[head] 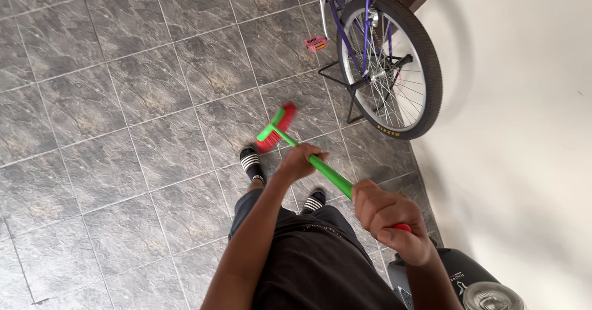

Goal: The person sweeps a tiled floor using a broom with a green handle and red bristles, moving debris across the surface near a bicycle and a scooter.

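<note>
Green broom (pixel 308 157) — slanted, head (pixel 277 128) down-left, floorward.

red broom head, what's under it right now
The red-bristled broom head with a green bar rests on grey stone-patterned floor tiles, just ahead of a black striped slipper. Whatever lies beneath the bristles is covered, so dust cannot be seen.

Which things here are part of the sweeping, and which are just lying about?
In use:
broom, green handle, red bristles
left hand, lower on the handle
right hand, at the handle's top
tiled floor

Lying about:
purple bicycle on its stand
pink pedal
dark appliance
</note>
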